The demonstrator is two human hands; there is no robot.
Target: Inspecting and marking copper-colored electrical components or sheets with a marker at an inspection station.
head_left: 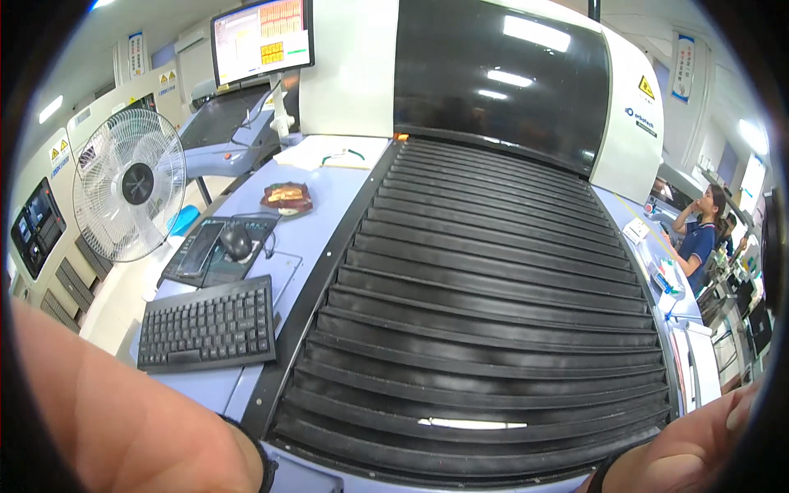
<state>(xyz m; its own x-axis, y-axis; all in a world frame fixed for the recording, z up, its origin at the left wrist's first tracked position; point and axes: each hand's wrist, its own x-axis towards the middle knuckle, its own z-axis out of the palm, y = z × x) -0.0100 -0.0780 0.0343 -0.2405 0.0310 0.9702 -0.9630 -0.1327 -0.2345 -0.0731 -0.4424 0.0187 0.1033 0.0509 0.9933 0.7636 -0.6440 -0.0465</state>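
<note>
My left hand is raised close at the lower left, very large in view, with a black cuff at the wrist; its fingers lie outside the picture. At the lower right, my right hand is also raised, with a black cuff and its visible fingers curled in. What they close on, if anything, is hidden. Between the hands lies a slim white pen-like stick on the black ribbed bellows cover of a large machine. Nearest to my left hand is a black keyboard.
Beyond the keyboard are a black mouse, a dark phone-like slab and a brown-red packet. A standing fan is at the left, a monitor above. A person in blue is at the far right.
</note>
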